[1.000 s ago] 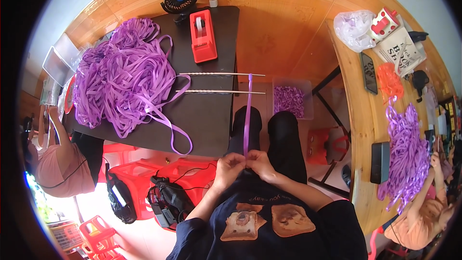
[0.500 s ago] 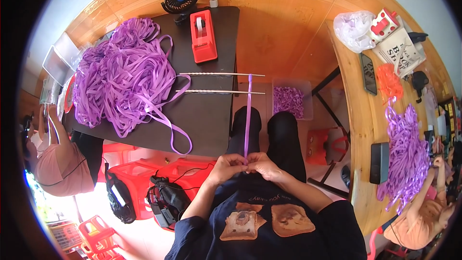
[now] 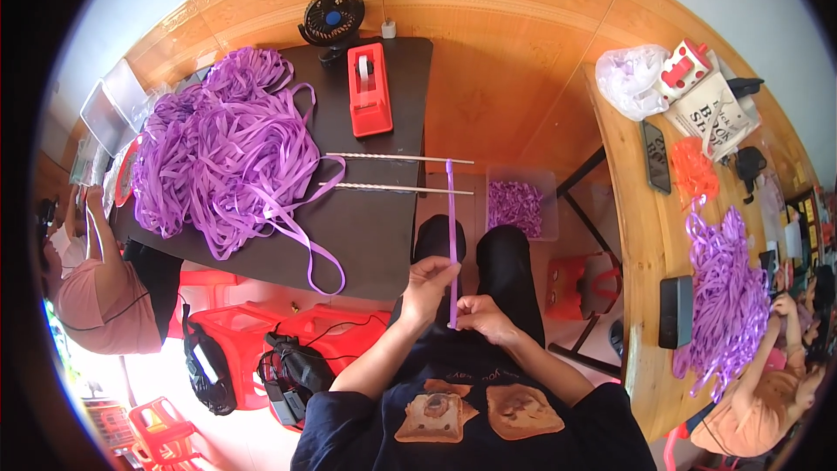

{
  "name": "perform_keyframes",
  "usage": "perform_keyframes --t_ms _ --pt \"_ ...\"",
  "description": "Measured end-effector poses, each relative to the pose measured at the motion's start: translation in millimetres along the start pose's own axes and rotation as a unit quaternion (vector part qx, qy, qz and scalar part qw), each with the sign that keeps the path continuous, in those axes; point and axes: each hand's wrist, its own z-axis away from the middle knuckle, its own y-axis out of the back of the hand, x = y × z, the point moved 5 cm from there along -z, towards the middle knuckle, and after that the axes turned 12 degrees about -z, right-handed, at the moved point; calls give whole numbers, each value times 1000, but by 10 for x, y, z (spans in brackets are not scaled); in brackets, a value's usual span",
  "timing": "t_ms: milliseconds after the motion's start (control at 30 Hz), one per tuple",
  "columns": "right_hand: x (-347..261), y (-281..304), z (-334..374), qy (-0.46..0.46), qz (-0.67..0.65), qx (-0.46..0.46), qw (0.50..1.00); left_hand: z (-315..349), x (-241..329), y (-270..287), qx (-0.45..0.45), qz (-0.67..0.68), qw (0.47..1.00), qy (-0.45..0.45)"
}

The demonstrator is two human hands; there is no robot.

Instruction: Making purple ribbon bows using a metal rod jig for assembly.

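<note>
A narrow purple ribbon (image 3: pixel 452 222) is stretched from the far one of two thin pale rods (image 3: pixel 449 160) down toward my lap, crossing the nearer rod. My left hand (image 3: pixel 429 290) pinches it partway along. Below that, my right hand (image 3: pixel 485 317) has its fingers closed at the ribbon's near end. Both rods jut past the right edge of the dark table (image 3: pixel 375 249). A large tangled heap of purple ribbon (image 3: pixel 231 153) lies on that table, and one loop hangs toward its near edge.
A red tape dispenser (image 3: pixel 370 100) and a black fan (image 3: pixel 333 17) stand at the table's back. A clear bin (image 3: pixel 546 209) of purple pieces sits beyond my knees. On the right, a wooden table (image 3: pixel 636 296) bears more ribbon. Other people sit at both sides; red stools stand lower left.
My hands have separated along the ribbon: the left is now higher up, the right lower near its end. The whole view has shifted slightly, with the tables appearing lower.
</note>
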Motion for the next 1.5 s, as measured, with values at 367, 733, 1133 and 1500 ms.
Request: perform_keyframes --t_ms 367,733,1133,1500 --pt "-164 501 96 206 111 106 967 -510 449 -292 72 74 990 -97" --pt "-125 622 -18 201 263 186 925 -851 733 -454 22 169 983 -70" --pt "-331 813 408 269 185 199 924 -621 616 -615 -161 83 983 -14" --pt "-1540 109 514 325 70 -164 929 132 361 -436 -256 41 962 87"
